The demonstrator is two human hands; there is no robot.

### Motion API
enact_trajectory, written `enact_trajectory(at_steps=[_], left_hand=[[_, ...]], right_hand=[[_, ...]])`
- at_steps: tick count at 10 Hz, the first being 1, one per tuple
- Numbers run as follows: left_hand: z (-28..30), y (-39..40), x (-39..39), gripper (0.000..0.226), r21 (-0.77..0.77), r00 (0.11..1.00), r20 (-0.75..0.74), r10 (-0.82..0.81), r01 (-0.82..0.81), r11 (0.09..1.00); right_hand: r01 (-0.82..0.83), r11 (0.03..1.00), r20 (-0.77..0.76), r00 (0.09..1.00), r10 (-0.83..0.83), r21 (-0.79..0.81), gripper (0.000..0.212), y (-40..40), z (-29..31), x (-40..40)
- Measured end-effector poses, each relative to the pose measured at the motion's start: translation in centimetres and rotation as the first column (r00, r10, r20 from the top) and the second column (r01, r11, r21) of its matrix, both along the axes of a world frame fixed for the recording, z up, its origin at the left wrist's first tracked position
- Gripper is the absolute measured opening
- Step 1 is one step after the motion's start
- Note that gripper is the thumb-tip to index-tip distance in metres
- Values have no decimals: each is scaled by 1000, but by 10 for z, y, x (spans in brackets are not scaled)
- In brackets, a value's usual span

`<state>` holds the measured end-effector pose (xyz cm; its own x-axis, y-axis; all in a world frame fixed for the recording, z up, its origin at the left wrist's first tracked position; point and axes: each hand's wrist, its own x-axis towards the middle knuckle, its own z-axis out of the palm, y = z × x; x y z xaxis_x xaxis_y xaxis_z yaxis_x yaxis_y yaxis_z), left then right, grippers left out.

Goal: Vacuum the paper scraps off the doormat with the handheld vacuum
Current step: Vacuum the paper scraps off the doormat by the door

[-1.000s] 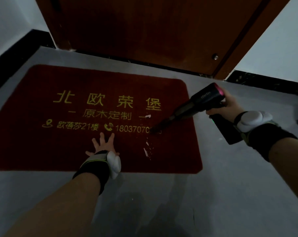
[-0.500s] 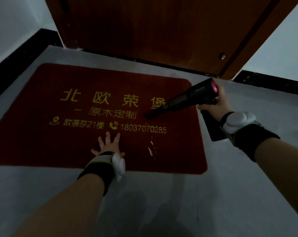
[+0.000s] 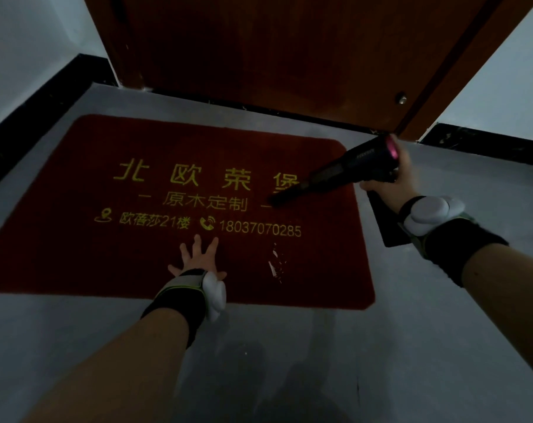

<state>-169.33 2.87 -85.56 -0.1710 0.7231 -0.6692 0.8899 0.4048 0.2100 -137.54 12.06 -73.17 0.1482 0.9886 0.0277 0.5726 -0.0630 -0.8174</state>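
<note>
The handheld vacuum (image 3: 355, 164) is gripped by the right hand (image 3: 395, 181), its nozzle held over the doormat (image 3: 75, 239). The left hand (image 3: 198, 257) is pressed flat, fingers spread, on the near edge. Paper scraps (image 3: 274, 264) are seen just right of it.

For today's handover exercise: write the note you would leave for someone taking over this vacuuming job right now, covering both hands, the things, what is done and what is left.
Left hand: flat, fingers spread, pressing the mat near its front edge.
Right hand: grips the vacuum; its nozzle tip is over the mat's right part, by the gold lettering.
Scraps: a small white cluster on the mat, right of the left hand, nearer the front edge than the nozzle.
Done: the rest of the mat looks scrap-free.
Left: bring the nozzle to that cluster and vacuum it.
</note>
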Motion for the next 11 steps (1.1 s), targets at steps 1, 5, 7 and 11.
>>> enact_trajectory(at_steps=[1,5,7,11], left_hand=[[2,-1,-1,84,-6,1000,7,-5,5,1000],[0,0,-1,84,-2,1000,4,-12,12,1000],[-7,-13,-7,73,68,999,-2,-47,47,997],[-11,-22,-5,74,100,997,-24,-69,71,992]], right_hand=[[84,994,-80,994,-78,73,93,0,4,-1],[-85,989,-15,996,84,-117,92,2,2,16],[-115,981,-52,993,108,-158,93,0,-11,7],[-141,990,-19,990,141,16,98,5,5,-55]])
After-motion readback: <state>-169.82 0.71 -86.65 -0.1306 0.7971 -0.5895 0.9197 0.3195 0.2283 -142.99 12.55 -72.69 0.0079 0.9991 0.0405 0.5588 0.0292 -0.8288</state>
